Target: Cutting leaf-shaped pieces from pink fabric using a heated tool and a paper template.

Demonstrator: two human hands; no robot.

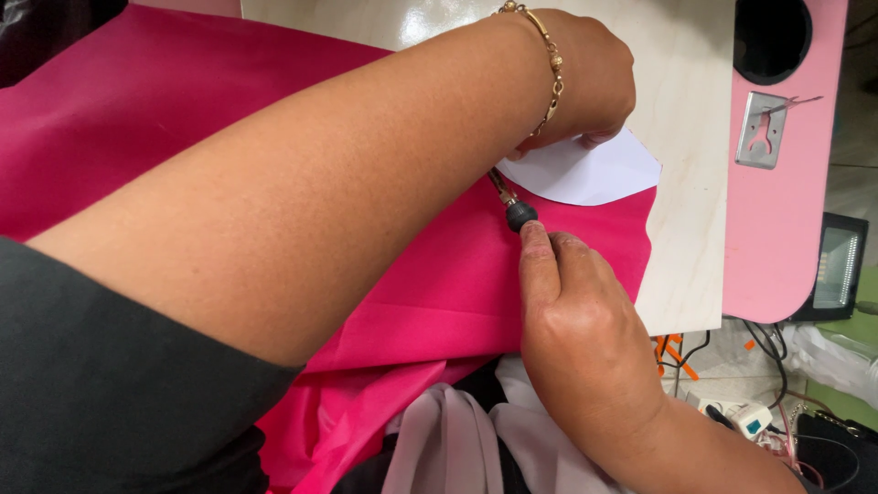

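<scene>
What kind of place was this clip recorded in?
Probably a small sewing or tailoring workshop. Bright pink fabric lies over a pale wooden worktable, the left hand presses a white paper pattern piece onto it, and the right hand holds a small black-knobbed tool.

Only one screen-like item: small dark rectangular panel (840, 268) at right edge, just beside pink tabletop's (777, 238) lower right corner, tilted, black frame w/ pale greyish-green face and a column of small lights on its right side. Can't tell if it's a display or a lamp. No pkgs, labels or signs in view.
</scene>
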